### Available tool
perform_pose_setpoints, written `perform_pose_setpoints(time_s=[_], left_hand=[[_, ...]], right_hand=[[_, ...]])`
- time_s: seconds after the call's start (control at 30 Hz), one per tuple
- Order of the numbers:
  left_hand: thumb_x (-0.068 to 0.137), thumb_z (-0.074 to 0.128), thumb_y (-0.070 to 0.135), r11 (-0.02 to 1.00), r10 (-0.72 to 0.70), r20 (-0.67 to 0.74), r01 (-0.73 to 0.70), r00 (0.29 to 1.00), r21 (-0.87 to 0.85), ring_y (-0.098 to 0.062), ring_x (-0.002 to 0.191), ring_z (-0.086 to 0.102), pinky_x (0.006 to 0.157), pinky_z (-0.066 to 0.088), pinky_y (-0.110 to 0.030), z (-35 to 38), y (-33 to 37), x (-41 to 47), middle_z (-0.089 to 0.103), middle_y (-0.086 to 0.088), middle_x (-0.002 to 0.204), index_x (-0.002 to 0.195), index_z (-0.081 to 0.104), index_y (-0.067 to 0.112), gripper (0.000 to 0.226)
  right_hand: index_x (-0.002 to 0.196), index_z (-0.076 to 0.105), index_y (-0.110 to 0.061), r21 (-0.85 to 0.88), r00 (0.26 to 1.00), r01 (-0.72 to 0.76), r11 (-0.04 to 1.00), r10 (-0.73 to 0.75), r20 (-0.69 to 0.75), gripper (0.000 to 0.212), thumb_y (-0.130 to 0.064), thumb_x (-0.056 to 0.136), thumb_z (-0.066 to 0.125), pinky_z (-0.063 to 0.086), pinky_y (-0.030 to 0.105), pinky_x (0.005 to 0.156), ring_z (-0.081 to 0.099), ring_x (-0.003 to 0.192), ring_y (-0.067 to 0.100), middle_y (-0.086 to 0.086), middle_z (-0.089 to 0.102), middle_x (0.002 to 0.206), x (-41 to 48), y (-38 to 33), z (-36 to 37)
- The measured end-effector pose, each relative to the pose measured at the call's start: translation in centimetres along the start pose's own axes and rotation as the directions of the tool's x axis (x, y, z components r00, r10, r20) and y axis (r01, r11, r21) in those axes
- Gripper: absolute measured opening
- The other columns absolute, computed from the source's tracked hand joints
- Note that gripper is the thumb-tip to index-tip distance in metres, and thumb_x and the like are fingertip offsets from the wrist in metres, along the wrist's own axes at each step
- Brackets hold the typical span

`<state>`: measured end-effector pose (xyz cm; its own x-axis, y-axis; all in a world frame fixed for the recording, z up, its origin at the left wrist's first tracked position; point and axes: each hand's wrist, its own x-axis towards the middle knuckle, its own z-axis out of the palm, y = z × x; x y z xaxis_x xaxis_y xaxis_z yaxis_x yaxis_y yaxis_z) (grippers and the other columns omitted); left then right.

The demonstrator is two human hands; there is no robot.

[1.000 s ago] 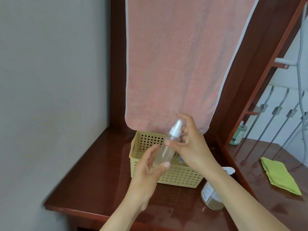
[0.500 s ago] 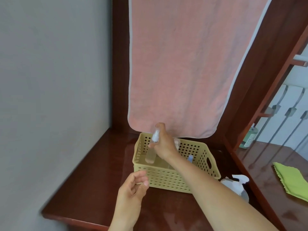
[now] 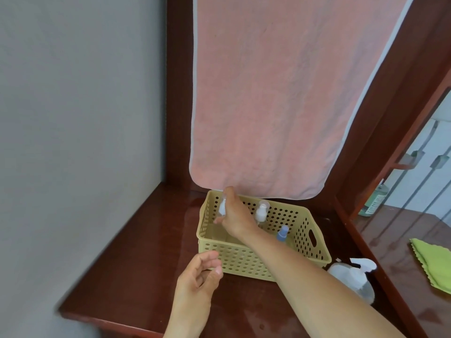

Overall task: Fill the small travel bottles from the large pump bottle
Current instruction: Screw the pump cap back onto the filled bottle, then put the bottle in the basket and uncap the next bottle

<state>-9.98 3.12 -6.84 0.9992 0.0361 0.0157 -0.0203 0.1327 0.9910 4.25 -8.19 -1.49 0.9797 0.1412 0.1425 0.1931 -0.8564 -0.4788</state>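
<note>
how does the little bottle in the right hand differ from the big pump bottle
The small bottle is gripped by the right hand; the large pump bottle stands untouched. The small bottle is at the left end of the basket; the large pump bottle stands outside it on the table, by its right front corner. The small bottle is slim, the large pump bottle much wider. Both have white tops.

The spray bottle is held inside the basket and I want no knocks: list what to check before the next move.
1. Right hand grip on the clear spray bottle: ok, fingers round its top.
2. Bottle base touching the yellow basket floor: cannot tell, hidden.
3. Clearance from white-capped bottle and blue-capped bottle: ok, both apart.
4. Left hand free: ok, holds nothing.
5. Large pump bottle at hand: ok, beside basket.
</note>
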Motion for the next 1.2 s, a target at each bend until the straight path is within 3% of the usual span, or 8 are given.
perform_pose_setpoints(time_s=[0.13,0.3,0.4,0.5,0.63,0.8,1.07,1.2], left_hand=[[0.088,0.063,0.009,1.0,0.0,0.007,0.0,1.0,-0.014,-0.012,0.079,0.067,0.075,0.054,-0.027,0.1,-0.1,-0.1,0.071,0.0,0.094,0.103,0.066,0.022,0.02],[0.078,0.068,0.022,0.999,-0.002,0.021,0.003,1.0,-0.044,-0.01,0.076,0.067,0.071,0.053,-0.025,0.3,0.1,-0.1,0.071,-0.003,0.093,0.103,0.066,0.02,0.025],[0.068,0.066,0.028,0.999,-0.009,0.032,0.011,0.999,-0.051,-0.01,0.076,0.067,0.073,0.052,-0.026,0.6,0.2,-0.2,0.071,-0.002,0.094,0.103,0.067,0.02,0.036],[0.077,0.071,0.02,0.998,-0.01,0.021,0.011,1.0,-0.055,-0.012,0.081,0.069,0.078,0.052,-0.028,1.0,0.2,-0.1,0.072,0.001,0.092,0.102,0.067,0.021,0.025],[0.086,0.068,0.01,0.999,-0.01,0.023,0.011,1.0,-0.046,-0.015,0.084,0.069,0.08,0.051,-0.03,1.5,0.2,-0.3,0.072,0.004,0.09,0.102,0.067,0.021,0.02],[0.087,0.065,0.007,1.0,-0.009,0.023,0.009,1.0,-0.02,-0.014,0.083,0.068,0.081,0.053,-0.032,1.7,0.6,-0.7,0.071,0.003,0.091,0.102,0.067,0.023,0.021],[0.087,0.063,0.002,0.997,0.056,0.0,-0.056,0.998,0.049,-0.014,0.092,0.066,0.088,0.052,-0.03,2.1,2.5,-0.8,0.07,0.002,0.098,0.102,0.066,0.025,0.028],[0.087,0.067,0.019,0.889,0.369,0.026,-0.361,0.929,0.283,0.005,0.115,0.053,0.101,0.04,-0.018,3.3,5.1,-1.2,0.06,0.027,0.116,0.12,0.055,0.037,0.04]], right_hand=[[0.122,0.03,-0.015,-0.028,1.0,0.008,1.0,-0.008,0.021,0.062,-0.015,0.079,0.075,0.05,0.045,0.084,0.059,0.096,0.03,0.01,0.049,0.119,-0.2,-0.2,0.2],[0.149,0.01,-0.025,0.074,0.995,-0.032,0.997,0.025,0.093,0.095,-0.021,0.08,0.075,0.043,0.039,0.099,0.048,0.124,0.027,0.008,0.032,0.147,-0.6,-0.2,-1.1],[0.147,0.022,-0.02,0.1,0.993,0.03,0.995,-0.018,-0.115,0.071,-0.027,0.09,0.062,0.034,0.033,0.104,0.04,0.128,0.021,0.006,0.036,0.14,-1.1,0.0,-3.5],[0.141,0.035,-0.014,-0.054,0.942,-0.022,0.998,0.002,-0.336,0.05,-0.011,0.094,0.052,0.033,0.032,0.103,0.037,0.127,0.025,0.009,0.042,0.132,-0.8,1.8,-6.3],[0.138,0.039,-0.012,-0.032,0.967,-0.254,0.967,0.254,-0.022,0.049,-0.007,0.091,0.053,0.042,0.035,0.093,0.045,0.121,0.03,0.013,0.045,0.132,-0.2,4.4,-7.1],[0.116,0.052,-0.008,0.089,0.946,-0.315,0.945,0.305,0.109,0.036,-0.008,0.084,0.068,0.044,0.032,0.079,0.049,0.095,0.021,0.006,0.049,0.112,-0.6,5.2,-6.2],[0.099,0.049,-0.013,0.154,0.953,-0.243,0.958,0.266,-0.148,0.02,-0.004,0.085,0.061,0.046,0.027,0.054,0.053,0.074,0.014,0.005,0.056,0.096,-2.4,3.3,-9.3],[0.098,0.049,-0.022,0.341,0.952,-0.01,0.94,0.112,-0.283,0.024,-0.019,0.085,0.068,0.056,0.04,0.071,0.063,0.083,0.024,0.007,0.06,0.097,-8.8,-0.5,-14.6]])
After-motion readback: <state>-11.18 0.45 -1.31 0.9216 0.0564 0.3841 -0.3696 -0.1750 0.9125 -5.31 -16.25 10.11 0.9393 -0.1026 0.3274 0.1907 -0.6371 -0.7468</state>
